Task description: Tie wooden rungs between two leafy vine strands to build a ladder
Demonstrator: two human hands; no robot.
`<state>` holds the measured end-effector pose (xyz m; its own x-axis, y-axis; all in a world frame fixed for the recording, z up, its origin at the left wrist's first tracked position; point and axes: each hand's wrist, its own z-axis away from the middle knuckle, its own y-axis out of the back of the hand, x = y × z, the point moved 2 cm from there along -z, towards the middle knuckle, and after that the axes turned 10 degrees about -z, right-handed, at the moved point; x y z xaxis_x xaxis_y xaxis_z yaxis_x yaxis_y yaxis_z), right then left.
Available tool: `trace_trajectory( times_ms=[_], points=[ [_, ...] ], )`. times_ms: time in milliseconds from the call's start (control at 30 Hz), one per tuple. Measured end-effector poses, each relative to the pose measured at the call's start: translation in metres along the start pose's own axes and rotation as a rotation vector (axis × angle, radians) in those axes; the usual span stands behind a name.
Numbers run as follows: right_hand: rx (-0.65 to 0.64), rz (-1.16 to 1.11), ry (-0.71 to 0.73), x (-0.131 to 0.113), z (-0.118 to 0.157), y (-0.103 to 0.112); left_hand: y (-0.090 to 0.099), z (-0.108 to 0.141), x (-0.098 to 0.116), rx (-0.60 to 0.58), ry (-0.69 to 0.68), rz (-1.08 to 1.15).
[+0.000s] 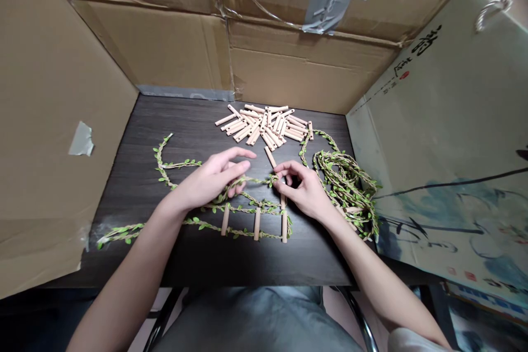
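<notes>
My left hand (218,176) has its index finger and thumb stretched out, while its lower fingers curl around a leafy rope (258,180). That rope runs taut rightward to my right hand (301,184). There the fingertips pinch a wooden stick (270,157) where the rope crosses it; the exact contact is partly hidden. Below my hands lies a small rope ladder, with a left rung (225,220), a middle rung (257,224) and a right rung (284,225) tied between two leafy strands.
A pile of drilled wooden sticks (264,124) lies at the back of the dark table (198,115). Coiled leafy rope (346,187) is heaped at the right. Cardboard (165,44) walls the back and left; a printed panel (445,137) stands at the right.
</notes>
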<state>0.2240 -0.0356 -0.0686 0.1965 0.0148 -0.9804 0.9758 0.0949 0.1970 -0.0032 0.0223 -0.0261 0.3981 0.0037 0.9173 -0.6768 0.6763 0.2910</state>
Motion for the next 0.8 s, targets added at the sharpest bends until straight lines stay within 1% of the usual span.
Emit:
trace_trajectory(
  times_ms=[100, 200, 300, 367, 400, 433, 500, 567, 600, 633, 733, 800],
  points=[
    [0.015, 0.025, -0.004, -0.001, 0.0, -0.001, 0.012, 0.005, 0.009, 0.183, -0.109, 0.203],
    [0.024, 0.057, -0.004, -0.002, 0.0, -0.002, 0.021, 0.01, 0.014, 0.361, -0.19, 0.364],
    [0.026, 0.097, 0.003, -0.004, 0.0, -0.003, 0.027, 0.014, 0.015, 0.444, -0.265, 0.444],
    [0.027, 0.119, 0.009, -0.005, 0.001, -0.004, 0.027, 0.014, 0.015, 0.443, -0.293, 0.405],
    [0.027, 0.122, 0.009, -0.006, 0.001, -0.004, 0.027, 0.013, 0.015, 0.431, -0.284, 0.334],
    [0.027, 0.121, 0.007, -0.006, 0.001, -0.004, 0.026, 0.012, 0.014, 0.425, -0.259, 0.215],
    [0.026, 0.108, -0.005, -0.005, 0.001, -0.004, 0.026, 0.011, 0.011, 0.457, -0.185, -0.168],
    [0.025, 0.097, -0.014, -0.004, 0.001, -0.005, 0.03, 0.012, 0.006, 0.531, -0.112, -0.599],
    [0.026, 0.093, -0.015, -0.004, 0.001, -0.005, 0.034, 0.013, 0.002, 0.559, -0.077, -0.751],
    [0.026, 0.09, -0.015, -0.004, 0.001, -0.005, 0.039, 0.016, -0.003, 0.557, -0.035, -0.835],
    [0.026, 0.088, -0.015, -0.003, 0.002, -0.005, 0.056, 0.024, -0.02, 0.529, 0.136, -0.938],
    [0.031, 0.084, -0.009, -0.003, 0.002, -0.005, 0.063, 0.026, -0.028, 0.493, 0.209, -0.982]
  ],
)
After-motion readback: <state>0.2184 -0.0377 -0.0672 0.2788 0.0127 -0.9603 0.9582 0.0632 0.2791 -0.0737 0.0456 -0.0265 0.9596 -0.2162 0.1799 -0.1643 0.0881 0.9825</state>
